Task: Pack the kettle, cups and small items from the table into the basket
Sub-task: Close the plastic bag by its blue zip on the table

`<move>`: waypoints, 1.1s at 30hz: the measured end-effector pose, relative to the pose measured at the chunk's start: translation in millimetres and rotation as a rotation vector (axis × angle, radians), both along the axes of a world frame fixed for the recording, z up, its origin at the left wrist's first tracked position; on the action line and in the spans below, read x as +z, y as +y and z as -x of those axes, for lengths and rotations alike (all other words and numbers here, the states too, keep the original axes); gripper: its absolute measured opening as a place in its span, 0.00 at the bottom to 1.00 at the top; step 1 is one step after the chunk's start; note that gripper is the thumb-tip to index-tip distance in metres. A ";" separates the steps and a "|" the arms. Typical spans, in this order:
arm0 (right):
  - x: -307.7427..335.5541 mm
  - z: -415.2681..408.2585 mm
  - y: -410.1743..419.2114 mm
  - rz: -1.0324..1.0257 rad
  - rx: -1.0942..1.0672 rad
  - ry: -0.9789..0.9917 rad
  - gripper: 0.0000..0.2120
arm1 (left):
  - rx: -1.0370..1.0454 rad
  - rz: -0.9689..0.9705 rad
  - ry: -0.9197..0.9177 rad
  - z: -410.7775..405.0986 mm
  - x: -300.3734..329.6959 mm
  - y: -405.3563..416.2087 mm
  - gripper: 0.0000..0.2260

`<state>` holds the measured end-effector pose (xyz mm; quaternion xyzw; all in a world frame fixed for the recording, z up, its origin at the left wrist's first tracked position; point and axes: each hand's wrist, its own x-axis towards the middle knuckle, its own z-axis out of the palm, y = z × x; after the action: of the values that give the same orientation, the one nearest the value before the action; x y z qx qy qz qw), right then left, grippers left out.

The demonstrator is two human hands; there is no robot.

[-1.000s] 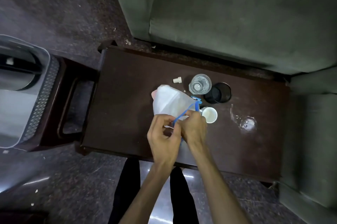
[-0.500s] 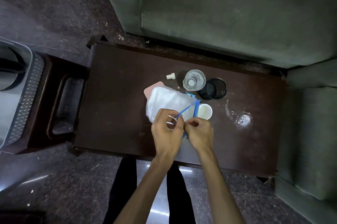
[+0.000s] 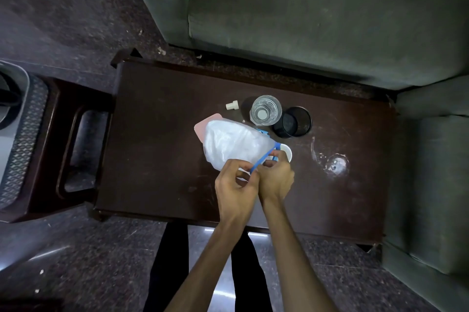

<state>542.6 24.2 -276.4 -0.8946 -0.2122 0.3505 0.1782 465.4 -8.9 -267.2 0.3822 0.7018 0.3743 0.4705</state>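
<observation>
A white plastic bag (image 3: 232, 142) with a pink thing (image 3: 207, 121) under its far end lies on the dark wooden table (image 3: 157, 159). My left hand (image 3: 236, 189) and my right hand (image 3: 275, 179) meet at the bag's near end, both pinching a blue band (image 3: 264, 158) stretched around it. A small white cup (image 3: 287, 153) sits just right of my fingers. Behind the bag stand a clear glass (image 3: 265, 110), a black mesh cup (image 3: 291, 122) and a small white cap (image 3: 232, 105). The grey basket (image 3: 17, 144) is at the far left edge.
A clear glass lid (image 3: 336, 165) lies on the table's right part. A green sofa (image 3: 317, 12) runs along the far side and the right. The basket rests on a dark wooden stool (image 3: 73, 149) left of the table. My legs stand at the table's near edge.
My hands stay at the bag's near end, working the blue band; it is now stretched longer between them. The view has shifted slightly.
</observation>
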 end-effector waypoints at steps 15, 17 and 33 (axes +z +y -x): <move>4.7 -29.0 0.2 -0.001 -0.105 0.392 0.09 | 0.035 0.056 0.016 -7.6 10.8 14.6 0.05; 0.7 -30.0 3.3 0.029 -0.020 0.283 0.13 | 0.038 0.047 0.020 -6.4 10.3 14.2 0.05; 8.8 -50.6 -3.1 -0.039 -0.246 0.633 0.12 | 0.090 0.058 0.015 -6.7 6.0 20.3 0.06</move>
<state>593.1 21.1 -267.7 -0.7567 -0.0434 0.5826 0.2933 472.1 11.5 -261.1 0.3393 0.7323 0.3718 0.4586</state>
